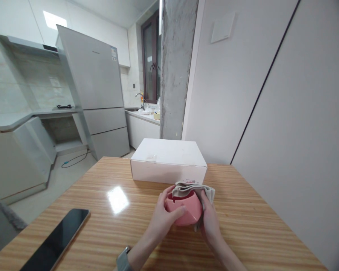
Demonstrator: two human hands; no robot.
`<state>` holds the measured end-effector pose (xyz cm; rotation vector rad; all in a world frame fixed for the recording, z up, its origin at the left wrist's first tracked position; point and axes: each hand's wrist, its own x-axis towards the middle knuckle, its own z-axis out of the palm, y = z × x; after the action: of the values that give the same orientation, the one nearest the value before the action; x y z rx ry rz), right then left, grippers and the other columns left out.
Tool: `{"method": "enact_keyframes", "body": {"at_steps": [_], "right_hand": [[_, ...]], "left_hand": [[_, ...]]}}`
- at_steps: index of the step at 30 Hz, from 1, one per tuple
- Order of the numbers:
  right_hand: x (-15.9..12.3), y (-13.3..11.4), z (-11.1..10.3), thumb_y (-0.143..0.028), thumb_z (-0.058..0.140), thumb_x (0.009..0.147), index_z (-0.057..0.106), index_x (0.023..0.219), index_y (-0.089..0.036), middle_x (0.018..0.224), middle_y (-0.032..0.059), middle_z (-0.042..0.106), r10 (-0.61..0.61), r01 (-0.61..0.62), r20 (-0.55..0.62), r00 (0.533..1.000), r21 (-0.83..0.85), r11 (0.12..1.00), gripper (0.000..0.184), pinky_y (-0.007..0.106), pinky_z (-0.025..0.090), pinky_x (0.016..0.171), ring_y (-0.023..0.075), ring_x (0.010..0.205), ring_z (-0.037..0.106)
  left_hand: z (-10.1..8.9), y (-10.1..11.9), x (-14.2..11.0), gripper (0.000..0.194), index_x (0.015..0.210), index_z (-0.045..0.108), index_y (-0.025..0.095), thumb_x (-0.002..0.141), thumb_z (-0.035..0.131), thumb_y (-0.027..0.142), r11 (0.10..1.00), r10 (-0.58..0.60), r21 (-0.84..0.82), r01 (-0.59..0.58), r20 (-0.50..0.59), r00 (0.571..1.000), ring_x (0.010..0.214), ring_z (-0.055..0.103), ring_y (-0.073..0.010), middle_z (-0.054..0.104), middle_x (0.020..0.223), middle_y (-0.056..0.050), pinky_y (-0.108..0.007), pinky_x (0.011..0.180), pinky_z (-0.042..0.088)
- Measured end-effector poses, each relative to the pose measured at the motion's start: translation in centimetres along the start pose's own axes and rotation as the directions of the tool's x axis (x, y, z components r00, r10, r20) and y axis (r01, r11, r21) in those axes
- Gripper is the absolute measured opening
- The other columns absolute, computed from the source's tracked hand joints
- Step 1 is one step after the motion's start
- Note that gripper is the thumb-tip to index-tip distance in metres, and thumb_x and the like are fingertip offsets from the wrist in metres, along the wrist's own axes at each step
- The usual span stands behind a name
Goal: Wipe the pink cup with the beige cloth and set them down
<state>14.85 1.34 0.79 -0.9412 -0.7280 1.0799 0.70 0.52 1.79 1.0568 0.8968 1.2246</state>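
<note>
A pink ashtray [189,210] with faceted, glossy sides and a notch in its rim is held tilted over the wooden table. My left hand [164,212] grips it from the left, thumb across the near side and fingers around the far rim. On the right, my right hand [209,215] is closed on a folded grey cloth [207,190] and presses it to the ashtray's right side. Part of the cloth lies over the far rim, and a corner hangs below. The inside of the ashtray is mostly hidden.
Just behind my hands a white cardboard box [169,152] sits on the wooden table [107,233]. A black phone [58,241] lies at the table's left. Beyond are a grey refrigerator [96,75], a concrete pillar [176,71] and a white wall [223,82].
</note>
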Motion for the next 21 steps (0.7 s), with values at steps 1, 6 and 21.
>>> {"method": "enact_keyframes", "body": {"at_steps": [1,6,21], "right_hand": [[-0.3,0.0,0.1,-0.052,0.063,0.077,0.07,0.103,-0.024,0.109,0.0034,0.07,-0.041,0.041,0.007,0.999,-0.024,0.999,0.039,0.038,0.04,0.102,0.0247,0.113,0.058],[-2.1,-0.3,0.6,-0.046,0.06,0.082,0.067,0.112,-0.028,0.121,0.0036,0.064,-0.316,0.36,0.216,0.924,-0.208,0.91,0.036,0.045,0.03,0.11,0.0257,0.122,0.05],[0.1,0.0,-0.4,-0.045,0.059,0.08,0.069,0.105,-0.025,0.114,0.0029,0.068,-0.219,0.211,-0.099,0.971,-0.08,0.974,0.034,0.036,0.037,0.104,0.0227,0.114,0.056]], "left_hand": [[0.0,0.0,0.1,0.075,0.125,0.054,0.021,0.058,0.083,0.038,1.0,0.012,0.005,-0.012,-0.017,1.0,0.107,0.06,-0.0272,0.062,0.12,-0.013,-0.036,0.093,0.046],[-0.3,-0.3,0.5,0.067,0.121,0.055,0.018,0.062,0.08,0.039,0.996,0.078,0.061,-0.07,-0.126,0.989,0.106,0.06,-0.0266,0.063,0.116,-0.014,-0.037,0.096,0.044],[0.5,-0.5,0.1,0.079,0.131,0.053,0.018,0.063,0.078,0.05,0.977,-0.066,-0.203,0.068,0.017,0.998,0.11,0.06,-0.027,0.064,0.122,-0.013,-0.035,0.096,0.045]]}}
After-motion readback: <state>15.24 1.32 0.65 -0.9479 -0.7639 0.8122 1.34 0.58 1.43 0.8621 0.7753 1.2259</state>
